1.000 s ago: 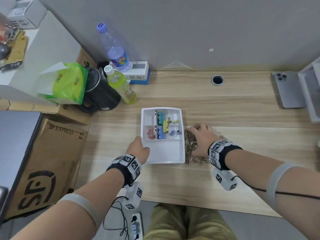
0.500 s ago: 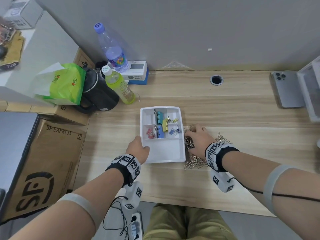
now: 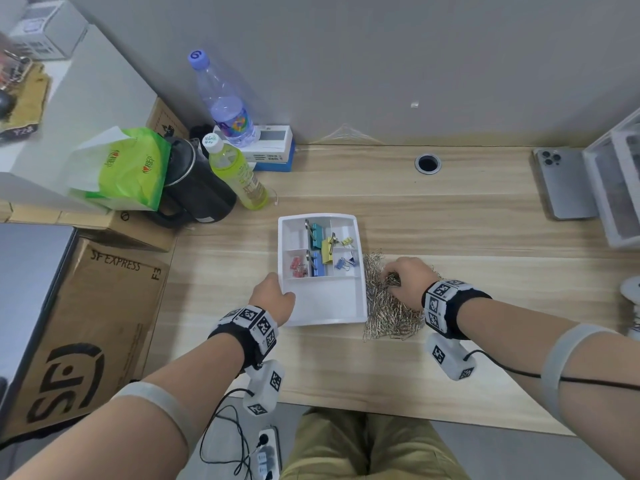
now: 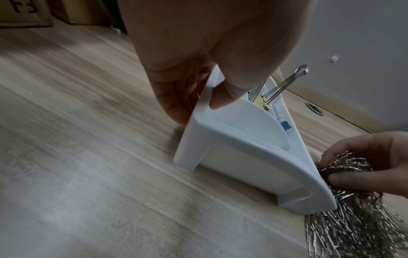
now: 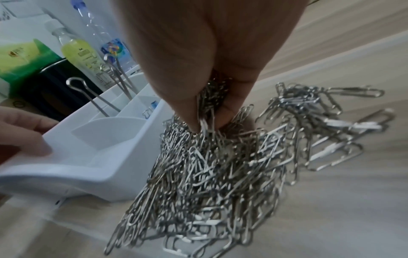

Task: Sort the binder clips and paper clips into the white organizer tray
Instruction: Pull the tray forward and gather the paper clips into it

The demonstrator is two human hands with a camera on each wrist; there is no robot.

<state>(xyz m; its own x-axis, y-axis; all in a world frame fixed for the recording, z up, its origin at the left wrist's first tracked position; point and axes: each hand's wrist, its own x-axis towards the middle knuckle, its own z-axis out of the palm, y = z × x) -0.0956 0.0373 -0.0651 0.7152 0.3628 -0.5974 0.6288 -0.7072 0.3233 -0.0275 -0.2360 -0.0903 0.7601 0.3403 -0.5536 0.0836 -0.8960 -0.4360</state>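
The white organizer tray [image 3: 362, 306] sits mid-desk, with coloured binder clips [image 3: 318, 233] in its far compartments and a bare large near compartment. My left hand [image 3: 273, 297] grips the tray's near-left rim [image 4: 205, 97], thumb inside and fingers outside. A pile of silver paper clips [image 3: 388, 313] lies against the tray's right side. My right hand [image 3: 405, 280] is down in the pile, its fingers pinching a bunch of paper clips [image 5: 209, 111].
A green drink bottle [image 3: 237, 171], a water bottle [image 3: 225, 102], a black kettle [image 3: 197, 188] and a green bag [image 3: 121, 168] crowd the far left. A phone [image 3: 562, 181] and a clear box [image 3: 620, 188] stand at the right. A cable hole [image 3: 428, 163] is at the back.
My right hand has pulled back from the far end of the pile toward me and its fingers have closed on a bunch of clips. The left hand and tray have stayed put.
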